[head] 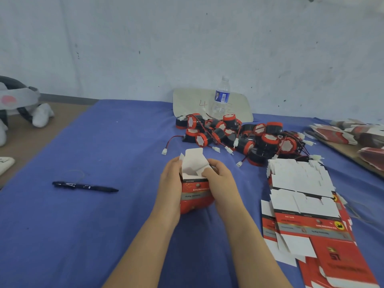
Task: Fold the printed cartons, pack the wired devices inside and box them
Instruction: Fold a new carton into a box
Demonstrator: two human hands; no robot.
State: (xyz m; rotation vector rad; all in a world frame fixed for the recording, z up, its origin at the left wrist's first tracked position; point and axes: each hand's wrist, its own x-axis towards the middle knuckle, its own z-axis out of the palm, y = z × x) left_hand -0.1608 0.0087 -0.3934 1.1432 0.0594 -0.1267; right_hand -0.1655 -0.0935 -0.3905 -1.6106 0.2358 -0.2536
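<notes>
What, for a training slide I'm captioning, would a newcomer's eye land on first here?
The left hand and right hand grip a half-folded red carton at centre, white flaps up. Behind it sprawls a heap of red-and-black wired devices; flat cartons are stacked on the right.

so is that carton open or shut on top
Open: the carton, gripped by left hand and right hand, has white flaps standing up untucked.

Blue-clothed table [83, 235], packing stock
A black pen [85, 186] lies left of the gripped carton [195, 194]; wired devices [268, 138] are heaped beyond it, and flat cartons [301, 183] are stacked to its right
</notes>
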